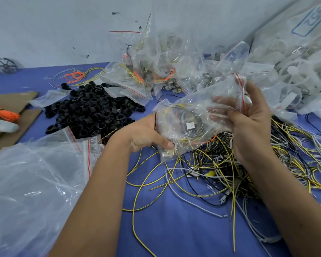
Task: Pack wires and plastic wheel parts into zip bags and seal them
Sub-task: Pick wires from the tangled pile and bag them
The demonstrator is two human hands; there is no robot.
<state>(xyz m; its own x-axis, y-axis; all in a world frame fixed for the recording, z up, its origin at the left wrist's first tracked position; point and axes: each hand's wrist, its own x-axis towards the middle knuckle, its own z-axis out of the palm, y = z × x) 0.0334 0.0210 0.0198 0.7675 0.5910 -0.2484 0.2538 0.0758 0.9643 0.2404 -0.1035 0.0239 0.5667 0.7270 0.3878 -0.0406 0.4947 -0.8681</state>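
A blue tabletop (174,229) carries loose wires (248,173) and black plastic rings (93,110). I hold the filled zip bag (191,123) above the wires: my left hand (146,134) pinches its bottom, my right hand (248,115) grips its red-lined mouth. For a good seal, I judge the wires must sit below the zip; then press along it.

From my seat I see two bare forearms reaching in from the bottom edge — no sleeves, no gloves. The left hand (146,132) and right hand (248,125) wear no rings or watch — short, plain nails show on the thumbs.
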